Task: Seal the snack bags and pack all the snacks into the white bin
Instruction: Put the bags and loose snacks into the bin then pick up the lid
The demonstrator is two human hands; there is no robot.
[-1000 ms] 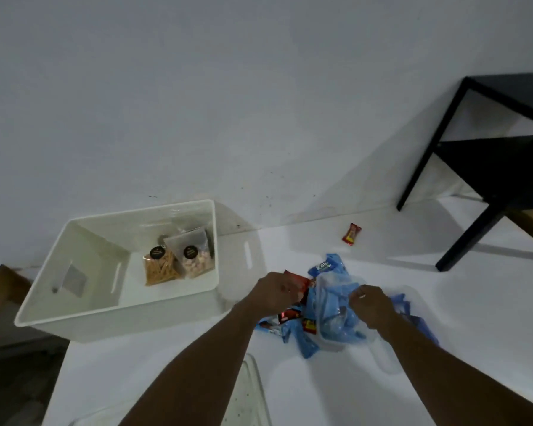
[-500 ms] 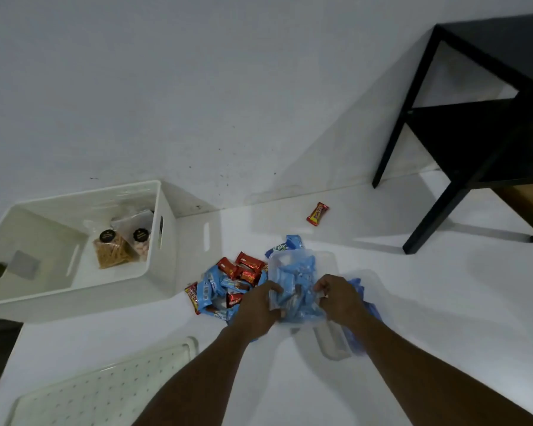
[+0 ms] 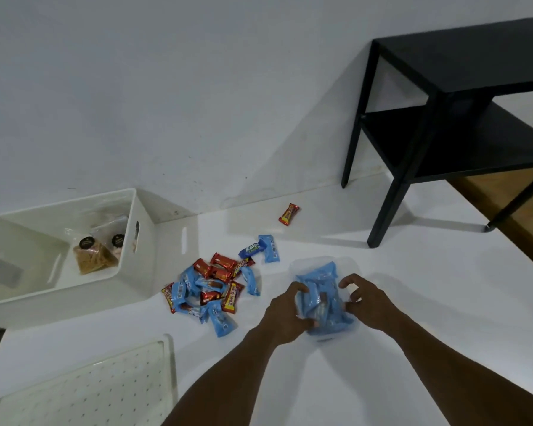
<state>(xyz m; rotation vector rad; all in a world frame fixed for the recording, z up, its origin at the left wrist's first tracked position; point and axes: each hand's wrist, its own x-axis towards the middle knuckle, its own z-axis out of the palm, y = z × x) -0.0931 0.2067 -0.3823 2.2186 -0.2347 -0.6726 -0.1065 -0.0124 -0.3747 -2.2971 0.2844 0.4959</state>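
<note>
Right now we see both hands on a clear snack bag (image 3: pixel 320 298) stuffed with light-blue wrapped snacks, which lies on the white table (image 3: pixel 413 265) just below the centre of the view. The left hand (image 3: pixel 286 315) grips the bag's 9 o'clock edge, its fingers curled over the plastic. The right hand (image 3: pixel 366 305) closes its bent fingers on the 3 o'clock edge (we cannot tell whether the bag's mouth is sealed).

At 9 o'clock from the bag, near but not touching it, we find a loose pile of snacks (image 3: pixel 210 287) in red and blue wrappers, overlapping one another on the table. Two more blue snacks (image 3: pixel 260 249) lie together at 11 o'clock from the bag, and a lone red snack (image 3: pixel 289 214) sits farther off at 12 o'clock, close to the wall.

The white bin (image 3: pixel 163 241) stands at 9 o'clock beyond the pile, against the wall. Inside it, at its right end, we make out two clear pouches with dark round labels: a pouch of tan snacks (image 3: pixel 91 261) and a second pouch (image 3: pixel 119 242) leaning behind it.

A white perforated tray (image 3: pixel 90 392) lies at 7 o'clock, at the near edge of the table. A black side table (image 3: pixel 462 66) with a lower shelf stands at 2 o'clock, well apart from the snacks.
</note>
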